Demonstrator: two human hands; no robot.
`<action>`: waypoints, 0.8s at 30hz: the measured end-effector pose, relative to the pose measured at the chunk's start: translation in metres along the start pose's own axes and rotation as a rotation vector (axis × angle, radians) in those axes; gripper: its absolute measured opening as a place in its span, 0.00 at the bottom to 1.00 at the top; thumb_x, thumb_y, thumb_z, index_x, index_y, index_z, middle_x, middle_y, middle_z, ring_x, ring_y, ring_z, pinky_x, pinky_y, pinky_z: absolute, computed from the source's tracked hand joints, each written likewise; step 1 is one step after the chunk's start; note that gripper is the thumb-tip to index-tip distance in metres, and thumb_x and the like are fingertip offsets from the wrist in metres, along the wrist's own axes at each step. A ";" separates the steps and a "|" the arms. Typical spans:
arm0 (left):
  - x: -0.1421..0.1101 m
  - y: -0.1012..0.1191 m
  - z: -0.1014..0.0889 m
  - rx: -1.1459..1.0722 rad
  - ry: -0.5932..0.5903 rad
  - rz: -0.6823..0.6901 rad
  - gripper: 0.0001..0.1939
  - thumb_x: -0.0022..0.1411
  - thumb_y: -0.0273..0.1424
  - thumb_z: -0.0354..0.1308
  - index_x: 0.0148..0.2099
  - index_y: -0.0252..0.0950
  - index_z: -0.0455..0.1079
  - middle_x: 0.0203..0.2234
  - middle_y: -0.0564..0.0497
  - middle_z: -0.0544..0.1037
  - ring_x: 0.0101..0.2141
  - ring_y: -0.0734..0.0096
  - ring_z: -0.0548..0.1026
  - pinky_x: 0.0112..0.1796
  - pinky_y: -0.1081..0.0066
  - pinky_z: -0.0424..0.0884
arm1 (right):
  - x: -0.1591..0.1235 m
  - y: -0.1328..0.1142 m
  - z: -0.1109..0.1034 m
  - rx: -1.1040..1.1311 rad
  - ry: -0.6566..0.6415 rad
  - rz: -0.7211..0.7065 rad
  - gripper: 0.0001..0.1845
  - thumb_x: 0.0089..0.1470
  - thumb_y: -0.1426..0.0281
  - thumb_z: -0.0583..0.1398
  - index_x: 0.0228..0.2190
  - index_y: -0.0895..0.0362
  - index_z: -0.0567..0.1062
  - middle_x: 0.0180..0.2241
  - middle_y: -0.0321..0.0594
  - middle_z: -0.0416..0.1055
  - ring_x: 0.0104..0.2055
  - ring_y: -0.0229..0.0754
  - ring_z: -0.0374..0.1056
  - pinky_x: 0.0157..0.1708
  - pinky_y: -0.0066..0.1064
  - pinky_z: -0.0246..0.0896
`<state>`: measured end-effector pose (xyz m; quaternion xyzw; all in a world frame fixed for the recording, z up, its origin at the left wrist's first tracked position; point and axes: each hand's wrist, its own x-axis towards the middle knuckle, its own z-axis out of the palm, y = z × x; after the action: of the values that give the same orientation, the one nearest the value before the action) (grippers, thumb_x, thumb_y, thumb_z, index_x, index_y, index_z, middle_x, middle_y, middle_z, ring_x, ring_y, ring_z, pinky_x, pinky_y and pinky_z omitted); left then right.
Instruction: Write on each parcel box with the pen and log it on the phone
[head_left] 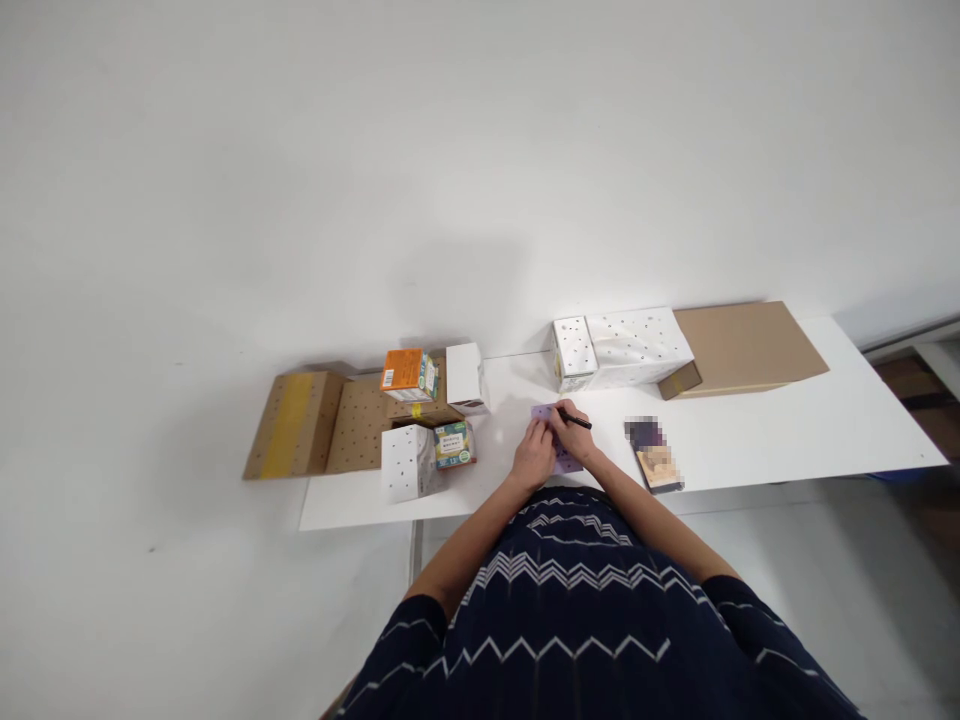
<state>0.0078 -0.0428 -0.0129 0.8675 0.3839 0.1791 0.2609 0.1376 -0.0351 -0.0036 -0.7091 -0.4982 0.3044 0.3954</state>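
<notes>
My right hand (574, 434) is closed around a black pen (580, 423), its back end pointing to the right. The pen tip is hidden by my fingers, just above a purple patterned sheet (568, 463). Beside it, my left hand (533, 455) lies with its fingers stretched out over the sheet's left side, touching it. The sheet lies on the white table (517, 502) close to my body, and the two hands cover much of its middle. Any marks from the pen are too small to make out.
To the left stand cardboard boxes (289, 425), white boxes (405, 465), an orange box (403, 370) and a green-labelled box (454, 446). White patterned boxes (637, 345) and a large brown box (750, 345) line the wall at right. A blurred dark flat item (655, 456) lies nearer.
</notes>
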 end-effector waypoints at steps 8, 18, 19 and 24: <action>0.000 -0.001 0.002 -0.047 0.073 -0.021 0.17 0.60 0.25 0.47 0.50 0.32 0.67 0.48 0.37 0.71 0.58 0.53 0.61 0.58 0.49 0.60 | -0.004 0.007 -0.005 0.294 0.170 0.143 0.08 0.50 0.62 0.51 0.27 0.53 0.64 0.22 0.33 0.65 0.24 0.38 0.63 0.27 0.30 0.63; 0.002 0.003 -0.002 -0.035 0.072 0.017 0.13 0.59 0.24 0.48 0.46 0.33 0.68 0.45 0.38 0.71 0.56 0.53 0.63 0.59 0.50 0.57 | -0.009 0.072 -0.044 -0.254 -0.218 0.553 0.06 0.47 0.72 0.55 0.21 0.57 0.68 0.14 0.37 0.66 0.19 0.40 0.66 0.24 0.29 0.60; 0.002 0.003 -0.002 -0.018 0.066 0.022 0.13 0.59 0.24 0.48 0.46 0.33 0.68 0.44 0.38 0.71 0.56 0.53 0.63 0.59 0.50 0.57 | -0.011 0.076 -0.043 -0.295 -0.247 0.559 0.05 0.46 0.73 0.56 0.20 0.58 0.68 0.14 0.38 0.66 0.20 0.41 0.67 0.25 0.30 0.60; 0.002 0.002 -0.002 0.138 0.062 0.059 0.14 0.61 0.25 0.47 0.47 0.32 0.67 0.44 0.39 0.72 0.55 0.55 0.65 0.57 0.50 0.61 | -0.015 0.089 -0.036 -0.464 -0.275 0.560 0.08 0.48 0.69 0.60 0.31 0.61 0.72 0.28 0.48 0.74 0.36 0.48 0.71 0.35 0.32 0.60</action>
<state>0.0093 -0.0417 -0.0103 0.8884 0.3774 0.1866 0.1830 0.2039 -0.0758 -0.0618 -0.8409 -0.3893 0.3719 0.0556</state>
